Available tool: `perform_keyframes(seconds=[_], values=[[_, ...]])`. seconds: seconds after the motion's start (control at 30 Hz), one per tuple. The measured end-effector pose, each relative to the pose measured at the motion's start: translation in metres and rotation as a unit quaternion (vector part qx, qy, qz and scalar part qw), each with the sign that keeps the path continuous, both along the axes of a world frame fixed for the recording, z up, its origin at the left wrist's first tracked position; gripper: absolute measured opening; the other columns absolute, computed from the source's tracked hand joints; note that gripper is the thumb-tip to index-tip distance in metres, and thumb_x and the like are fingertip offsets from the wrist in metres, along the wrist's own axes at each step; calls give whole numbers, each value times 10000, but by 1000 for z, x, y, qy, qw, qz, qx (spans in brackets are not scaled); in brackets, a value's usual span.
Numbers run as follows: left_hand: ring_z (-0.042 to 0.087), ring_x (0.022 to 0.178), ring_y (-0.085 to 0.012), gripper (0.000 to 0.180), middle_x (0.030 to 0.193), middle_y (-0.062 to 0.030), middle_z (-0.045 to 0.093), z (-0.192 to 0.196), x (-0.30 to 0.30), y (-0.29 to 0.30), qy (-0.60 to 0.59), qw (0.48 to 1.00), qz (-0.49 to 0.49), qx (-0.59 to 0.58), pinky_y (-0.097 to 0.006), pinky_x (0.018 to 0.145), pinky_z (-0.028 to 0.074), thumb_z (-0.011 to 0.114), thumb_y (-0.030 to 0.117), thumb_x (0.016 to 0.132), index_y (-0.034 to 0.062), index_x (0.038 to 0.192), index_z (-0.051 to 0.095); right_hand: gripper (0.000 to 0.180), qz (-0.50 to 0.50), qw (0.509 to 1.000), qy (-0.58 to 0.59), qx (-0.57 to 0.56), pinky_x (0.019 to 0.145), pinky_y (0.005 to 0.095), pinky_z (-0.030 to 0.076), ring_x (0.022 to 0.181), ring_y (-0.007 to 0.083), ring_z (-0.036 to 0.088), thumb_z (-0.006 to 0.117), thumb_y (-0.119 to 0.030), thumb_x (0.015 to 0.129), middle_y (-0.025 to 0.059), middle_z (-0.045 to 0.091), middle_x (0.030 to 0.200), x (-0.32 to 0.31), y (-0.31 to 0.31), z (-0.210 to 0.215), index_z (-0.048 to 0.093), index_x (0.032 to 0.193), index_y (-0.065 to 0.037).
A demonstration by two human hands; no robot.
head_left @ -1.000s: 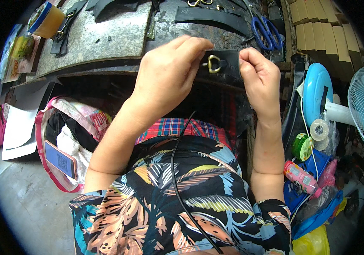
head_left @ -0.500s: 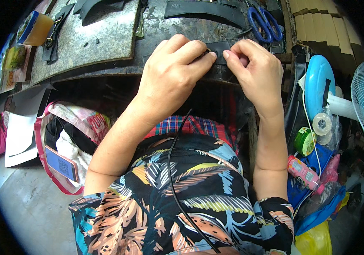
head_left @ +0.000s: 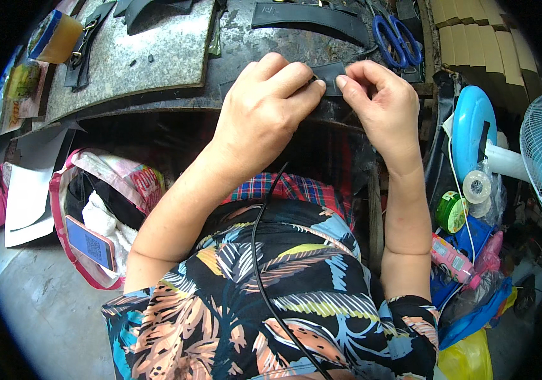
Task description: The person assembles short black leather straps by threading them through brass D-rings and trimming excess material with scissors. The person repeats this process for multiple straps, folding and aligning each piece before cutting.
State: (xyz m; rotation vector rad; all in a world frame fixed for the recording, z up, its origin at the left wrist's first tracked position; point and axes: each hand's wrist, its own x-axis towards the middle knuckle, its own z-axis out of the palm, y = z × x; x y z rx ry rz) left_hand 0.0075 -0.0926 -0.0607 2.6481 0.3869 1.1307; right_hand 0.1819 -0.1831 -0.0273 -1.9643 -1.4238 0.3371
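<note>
A black leather strap [head_left: 329, 76] lies at the near edge of the dark workbench, running beneath both hands. My left hand [head_left: 269, 101] is closed over its middle, thumb and index finger pressed together; a small dark thing at those fingertips is too hidden to name. At the strap's right end, my right hand [head_left: 385, 104] pinches the edge between thumb and curled fingers. Farther back lies a wider black leather strap [head_left: 309, 20]. Blue-handled scissors [head_left: 397, 41] rest to its right.
A stone slab [head_left: 157, 57] covers the bench's left, with black leather pieces and a buckled strap [head_left: 84, 47] on it. An open bag holding a phone [head_left: 90, 242] stands below left. A fan [head_left: 540, 158], tape rolls and a pink bottle [head_left: 453, 258] crowd the right.
The view has shifted slightly, so the bench appears a little farther right. Both hands keep nearly the same places on the strap.
</note>
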Motion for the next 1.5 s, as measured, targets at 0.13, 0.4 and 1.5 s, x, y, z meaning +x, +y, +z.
perform_keyframes(seconds=[0.13, 0.4, 1.5], values=[[591, 841, -228, 219, 919, -40, 623, -1, 1, -1, -30, 999, 2, -30, -339, 742, 519, 694, 44, 697, 37, 915, 716, 197, 21, 999, -27, -18, 602, 356, 498, 623, 239, 645, 739, -270, 843, 66, 668, 720, -4, 1, 2, 715, 875, -78], [609, 875, -243, 263, 991, -65, 656, -2, -4, 1, -23, 998, -10, -55, -341, 785, 528, 720, 12, 687, 30, 949, 711, 220, 7, 983, -183, 24, 580, 379, 472, 655, 240, 619, 761, -248, 804, 42, 594, 641, -5, 2, 1, 617, 720, -106], [571, 865, -244, 233, 877, -31, 583, 8, 2, 3, 18, 998, 50, -29, -368, 746, 494, 812, 183, 703, 112, 898, 706, 185, 130, 981, -19, 144, 789, 339, 526, 890, 233, 651, 822, -42, 726, 76, 653, 904, 7, -5, -14, 732, 888, -31]])
